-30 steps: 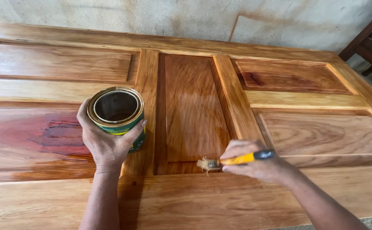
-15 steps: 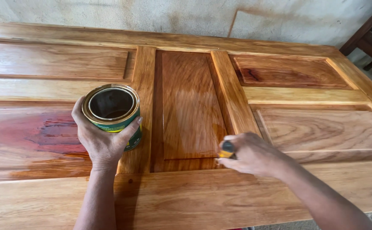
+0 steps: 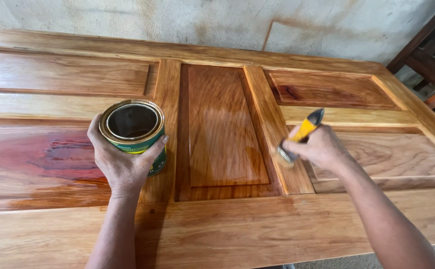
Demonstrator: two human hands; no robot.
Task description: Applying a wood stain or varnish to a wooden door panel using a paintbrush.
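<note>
Over a panelled wooden door lying flat: varnishing in progress.
Left hand is gripping an open green-and-gold round tin; right hand is clasping a yellow-handled brush over the stile. Centre panel is glistening wet (right-hand panels look duller, apparently uncoated).

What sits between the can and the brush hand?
In the head view, only the door's glossy raised centre panel lies between the can and right hand; nothing on it.
</note>
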